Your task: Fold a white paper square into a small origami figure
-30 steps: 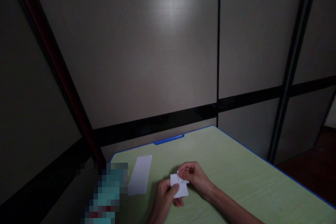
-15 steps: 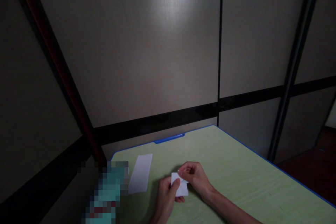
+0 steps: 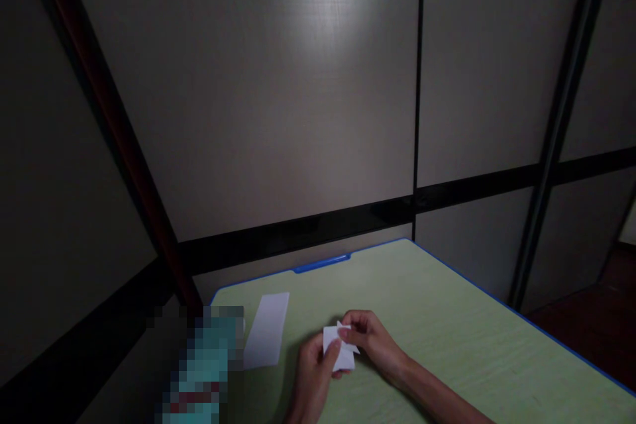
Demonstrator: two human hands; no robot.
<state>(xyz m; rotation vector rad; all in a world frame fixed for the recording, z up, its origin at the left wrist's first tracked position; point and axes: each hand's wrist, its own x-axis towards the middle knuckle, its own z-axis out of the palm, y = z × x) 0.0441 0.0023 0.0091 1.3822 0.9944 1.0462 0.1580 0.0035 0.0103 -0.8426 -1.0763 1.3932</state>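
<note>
The left hand (image 3: 313, 368) is pinching a small folded white paper (image 3: 344, 361) under its thumb, over the green desk (image 3: 447, 318). The right hand (image 3: 371, 338) is gripping the paper's upper right part. A longer white sheet (image 3: 268, 331) is lying on the desk, left of both hands.

A small folded white paper (image 3: 344, 360), pointed flaps jutting out, is held between both hands (image 3: 312, 371).

The left hand (image 3: 318, 359) grips close beside the right hand (image 3: 366, 332), which seems curled into a pinch.
</note>
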